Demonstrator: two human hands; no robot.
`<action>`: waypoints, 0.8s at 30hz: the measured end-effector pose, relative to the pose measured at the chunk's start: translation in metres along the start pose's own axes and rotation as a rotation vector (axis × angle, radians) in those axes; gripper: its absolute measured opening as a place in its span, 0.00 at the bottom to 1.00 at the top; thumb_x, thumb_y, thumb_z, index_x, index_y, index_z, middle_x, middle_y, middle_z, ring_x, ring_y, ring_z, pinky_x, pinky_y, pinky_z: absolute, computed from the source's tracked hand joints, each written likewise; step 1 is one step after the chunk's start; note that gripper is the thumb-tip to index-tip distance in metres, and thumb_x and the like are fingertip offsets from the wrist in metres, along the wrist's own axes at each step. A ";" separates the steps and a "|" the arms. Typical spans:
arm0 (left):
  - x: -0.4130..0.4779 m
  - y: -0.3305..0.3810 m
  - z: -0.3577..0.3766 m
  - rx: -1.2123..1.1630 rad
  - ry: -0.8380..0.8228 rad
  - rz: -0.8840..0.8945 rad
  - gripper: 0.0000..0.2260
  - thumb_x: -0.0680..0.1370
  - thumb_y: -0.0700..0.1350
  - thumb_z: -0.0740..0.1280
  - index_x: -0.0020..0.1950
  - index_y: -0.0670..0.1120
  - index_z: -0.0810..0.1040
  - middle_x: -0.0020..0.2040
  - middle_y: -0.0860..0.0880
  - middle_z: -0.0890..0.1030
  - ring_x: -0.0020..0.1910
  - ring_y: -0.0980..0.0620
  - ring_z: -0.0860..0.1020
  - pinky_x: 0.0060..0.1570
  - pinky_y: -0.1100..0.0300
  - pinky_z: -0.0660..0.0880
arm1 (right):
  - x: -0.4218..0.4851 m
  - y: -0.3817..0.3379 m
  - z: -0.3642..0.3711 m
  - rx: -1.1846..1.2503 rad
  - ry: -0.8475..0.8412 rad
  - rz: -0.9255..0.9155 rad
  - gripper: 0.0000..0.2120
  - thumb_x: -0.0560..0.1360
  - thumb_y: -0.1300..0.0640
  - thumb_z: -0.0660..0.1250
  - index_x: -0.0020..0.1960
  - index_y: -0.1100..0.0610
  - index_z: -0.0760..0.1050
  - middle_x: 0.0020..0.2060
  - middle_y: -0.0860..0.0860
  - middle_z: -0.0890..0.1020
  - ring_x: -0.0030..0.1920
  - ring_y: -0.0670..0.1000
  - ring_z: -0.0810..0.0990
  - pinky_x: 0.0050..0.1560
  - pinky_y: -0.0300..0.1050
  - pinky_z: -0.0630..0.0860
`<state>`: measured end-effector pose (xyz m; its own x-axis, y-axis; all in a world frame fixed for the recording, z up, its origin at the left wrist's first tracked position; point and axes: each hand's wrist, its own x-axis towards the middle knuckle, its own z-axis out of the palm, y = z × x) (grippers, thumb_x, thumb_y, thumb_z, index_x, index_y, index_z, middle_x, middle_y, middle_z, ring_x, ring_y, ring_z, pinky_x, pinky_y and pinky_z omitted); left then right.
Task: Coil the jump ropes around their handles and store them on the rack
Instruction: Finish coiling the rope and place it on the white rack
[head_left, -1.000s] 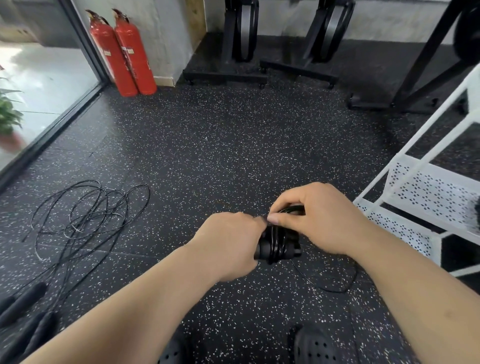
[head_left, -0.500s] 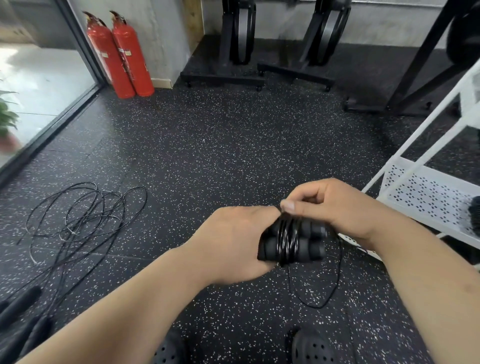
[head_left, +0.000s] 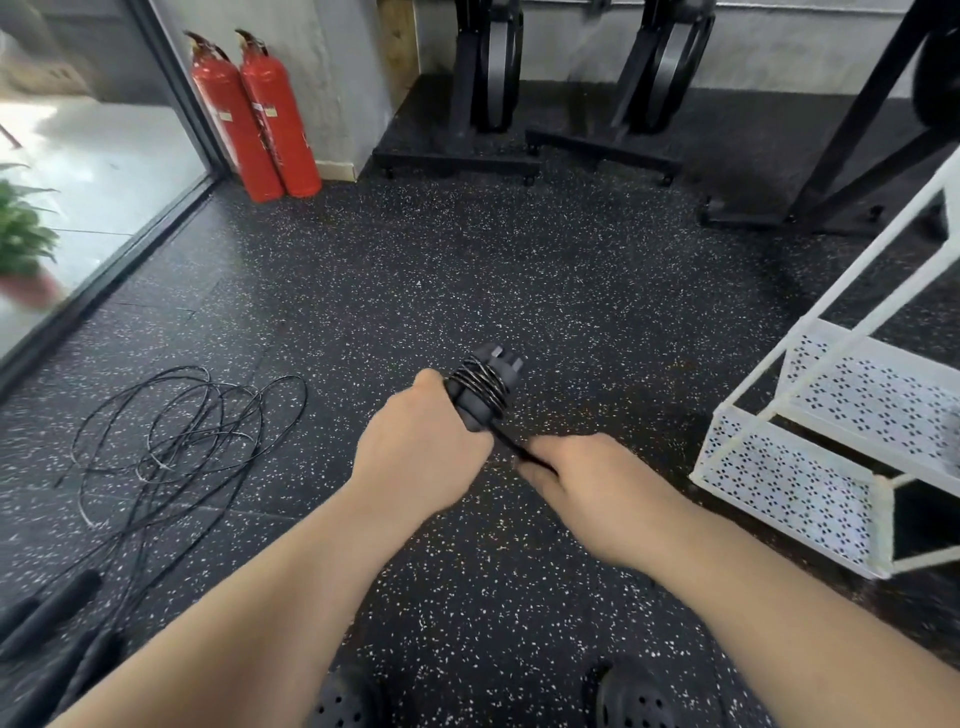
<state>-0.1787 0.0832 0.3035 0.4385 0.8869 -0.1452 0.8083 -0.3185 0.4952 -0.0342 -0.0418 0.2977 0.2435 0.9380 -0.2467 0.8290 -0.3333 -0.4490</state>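
The left hand (head_left: 421, 447) gripped the pair of black foam jump-rope handles (head_left: 485, 410), which stuck up past its thumb with the thin black cord (head_left: 475, 382) wound around them. A taut strand ran down to the right hand (head_left: 582, 483), just beside, whose fingers were closed on it. The white perforated metal rack (head_left: 779, 478) stood to the right, and a loose tangle of black ropes (head_left: 176, 431) lay on the speckled rubber floor (head_left: 467, 270).

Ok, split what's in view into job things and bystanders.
Job: wound handles in the left hand; loose rope end pinched by the right hand; tangled ropes; white rack.
Bystanders: fire extinguishers; plant; black machines.
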 end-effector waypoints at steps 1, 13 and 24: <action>0.002 -0.004 0.001 0.060 0.005 -0.004 0.15 0.75 0.53 0.70 0.55 0.50 0.70 0.42 0.52 0.76 0.42 0.46 0.78 0.43 0.51 0.76 | -0.005 -0.006 -0.002 -0.080 0.012 -0.027 0.10 0.87 0.45 0.59 0.58 0.47 0.77 0.39 0.46 0.80 0.34 0.49 0.78 0.32 0.46 0.71; -0.011 -0.005 0.019 0.504 -0.206 0.285 0.10 0.78 0.54 0.67 0.57 0.54 0.75 0.40 0.54 0.72 0.42 0.44 0.77 0.40 0.53 0.75 | -0.016 -0.023 -0.041 -0.346 0.222 -0.244 0.14 0.82 0.34 0.63 0.57 0.40 0.81 0.46 0.39 0.83 0.46 0.44 0.79 0.44 0.45 0.76; -0.030 0.014 0.012 0.317 -0.247 0.727 0.11 0.78 0.58 0.68 0.52 0.59 0.67 0.54 0.56 0.81 0.53 0.50 0.81 0.50 0.54 0.75 | -0.002 0.018 -0.064 0.256 -0.012 -0.063 0.12 0.66 0.38 0.83 0.42 0.42 0.86 0.38 0.44 0.87 0.41 0.46 0.85 0.51 0.53 0.83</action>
<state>-0.1758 0.0479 0.3044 0.9380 0.3362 -0.0842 0.3461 -0.8958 0.2787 0.0120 -0.0431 0.3451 0.1879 0.9571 -0.2206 0.6878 -0.2886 -0.6661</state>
